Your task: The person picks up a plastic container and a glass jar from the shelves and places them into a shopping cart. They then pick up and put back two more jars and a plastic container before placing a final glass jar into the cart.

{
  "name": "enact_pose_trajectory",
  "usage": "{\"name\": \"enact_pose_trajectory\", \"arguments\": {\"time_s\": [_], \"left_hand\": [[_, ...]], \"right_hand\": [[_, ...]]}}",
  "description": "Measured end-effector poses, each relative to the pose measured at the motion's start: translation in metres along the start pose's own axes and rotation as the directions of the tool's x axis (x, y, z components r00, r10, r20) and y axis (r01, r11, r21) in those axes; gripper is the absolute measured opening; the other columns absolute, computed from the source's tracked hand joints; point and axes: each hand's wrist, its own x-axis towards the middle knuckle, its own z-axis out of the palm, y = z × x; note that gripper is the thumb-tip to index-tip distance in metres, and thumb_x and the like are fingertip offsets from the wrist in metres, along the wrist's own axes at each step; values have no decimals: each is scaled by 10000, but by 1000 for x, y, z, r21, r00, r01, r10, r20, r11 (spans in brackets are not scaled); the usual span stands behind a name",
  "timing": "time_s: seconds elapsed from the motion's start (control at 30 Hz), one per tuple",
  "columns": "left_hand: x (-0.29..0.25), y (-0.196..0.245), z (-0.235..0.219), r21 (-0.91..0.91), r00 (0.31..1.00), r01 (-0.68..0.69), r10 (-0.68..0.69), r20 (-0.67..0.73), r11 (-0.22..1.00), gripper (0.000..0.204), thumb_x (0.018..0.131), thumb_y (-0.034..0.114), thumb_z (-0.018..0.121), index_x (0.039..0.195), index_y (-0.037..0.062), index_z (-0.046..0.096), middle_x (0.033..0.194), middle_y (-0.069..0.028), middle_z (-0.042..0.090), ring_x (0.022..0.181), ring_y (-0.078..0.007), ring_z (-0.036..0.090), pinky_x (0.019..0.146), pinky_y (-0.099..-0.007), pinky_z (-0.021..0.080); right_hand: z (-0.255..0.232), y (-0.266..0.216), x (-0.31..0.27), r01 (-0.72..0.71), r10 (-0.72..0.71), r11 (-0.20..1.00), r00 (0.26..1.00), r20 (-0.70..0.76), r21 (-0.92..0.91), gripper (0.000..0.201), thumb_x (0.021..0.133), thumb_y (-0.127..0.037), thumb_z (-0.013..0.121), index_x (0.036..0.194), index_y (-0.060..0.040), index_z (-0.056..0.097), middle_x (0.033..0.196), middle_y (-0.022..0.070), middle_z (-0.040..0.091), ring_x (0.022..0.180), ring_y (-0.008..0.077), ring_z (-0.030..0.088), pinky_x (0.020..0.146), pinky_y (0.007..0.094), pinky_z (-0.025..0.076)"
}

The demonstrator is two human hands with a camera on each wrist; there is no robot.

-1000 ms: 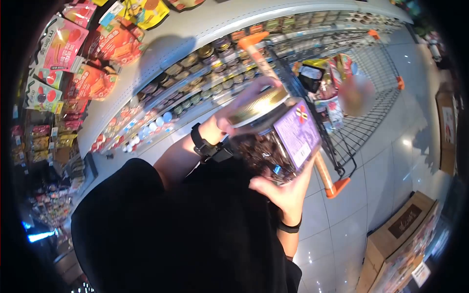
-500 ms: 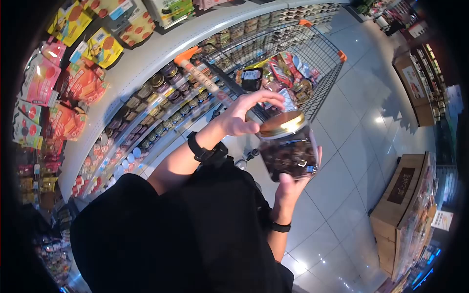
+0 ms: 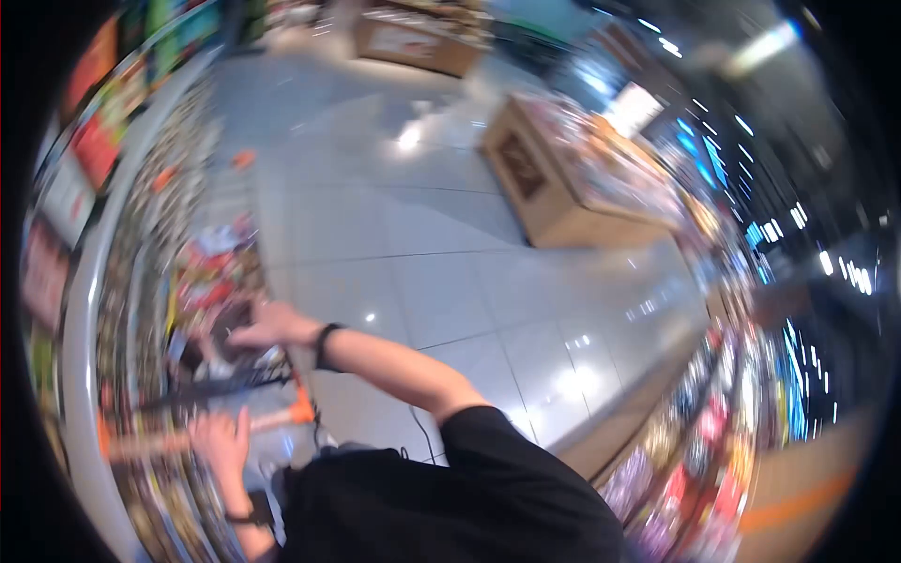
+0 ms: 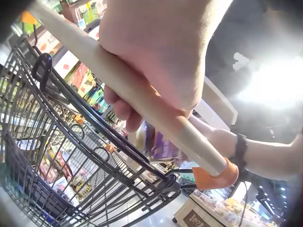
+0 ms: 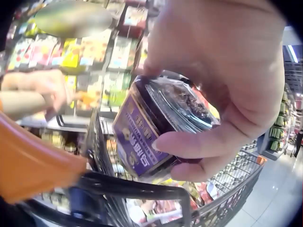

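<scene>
My left hand (image 4: 156, 56) is curled round the pale handle bar (image 4: 113, 71) of a shopping cart, its fingertips showing beneath the bar. In the right wrist view my right hand (image 5: 222, 80) grips a clear jar (image 5: 175, 101) of dark contents with a purple label, thumb and fingers on its sides. The jar is tilted above the cart basket (image 5: 236, 179). From the head view, the right hand (image 3: 277, 324) is over the cart near the packets (image 3: 211, 267), and the left hand (image 3: 221, 446) lies on the handle; both are blurred.
Shelves of packets and jars (image 3: 141, 235) run along the cart's left side. A wooden display stand (image 3: 554, 188) stands on the tiled floor (image 3: 404, 281) at the right. More bagged goods (image 3: 685, 450) fill a display at lower right.
The left hand has left the jar's lid and now holds the cart handle. The right hand has carried the jar over the cart. The head view has swung, bringing more floor and the right-hand displays in.
</scene>
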Motion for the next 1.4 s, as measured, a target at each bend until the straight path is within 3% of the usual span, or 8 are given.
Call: {"name": "enact_pose_trajectory", "arguments": {"time_s": [0.33,0.53,0.63,0.7,0.73,0.87,1.03,1.4], "left_hand": [[17,2,-2,-44,999,37,-37,6,998,370,779,319,686,538,63,569,598,-106,517,647,-314,509,671,-410,361],[23,4,-3,-69,999,48,-47,23,996,339,731,301,702,528,66,567,595,-101,531,651,-308,525,678,-396,366],[25,8,-2,-83,996,-68,63,-60,994,369,709,334,708,493,84,544,564,-93,528,619,-290,539,651,-391,381],[33,10,-2,-87,995,-93,90,-43,992,404,691,378,710,464,104,519,521,-85,516,552,-283,532,603,-398,388],[30,7,11,-118,997,-53,46,-62,992,414,682,414,712,462,116,528,508,-77,520,536,-268,543,595,-402,394],[40,19,8,-47,1000,-3,4,19,999,417,691,447,662,468,120,532,488,-25,500,518,-208,509,622,-376,381],[11,11,49,-206,999,-3,-6,-47,978,368,717,423,630,539,105,579,544,-37,532,601,-210,551,626,-379,384],[-5,20,57,-183,976,-18,-22,-217,983,443,738,403,697,990,53,597,1108,-186,528,1188,-367,463,988,-585,298]], "right_hand": [[70,66,161,127,260,583,906,333,-802,986,521,-503,842,1341,-67,511,1224,160,616,1161,296,592,962,402,472],[70,89,186,-229,109,641,972,-208,-733,623,716,-362,707,1181,30,568,1132,178,637,1062,294,635,860,393,516],[37,53,144,17,79,818,987,141,-575,313,782,-295,643,936,-29,700,938,200,679,921,326,667,742,422,536],[18,28,107,682,-429,603,714,553,-413,362,842,-396,638,964,-61,698,930,189,690,892,338,667,764,449,529],[9,29,69,356,-282,872,926,252,-336,435,897,-436,590,1103,-57,645,945,200,685,913,356,659,778,454,523],[-5,-8,-39,235,-133,941,919,371,-242,632,782,-457,736,1184,10,594,988,238,669,891,397,662,830,415,508],[76,55,-81,162,-233,579,972,28,-799,241,712,-306,747,775,-103,633,615,133,632,641,358,644,694,457,532],[52,126,-65,61,-342,469,933,-117,-881,142,639,-233,714,694,-114,658,641,125,647,646,360,625,635,450,523]]}}
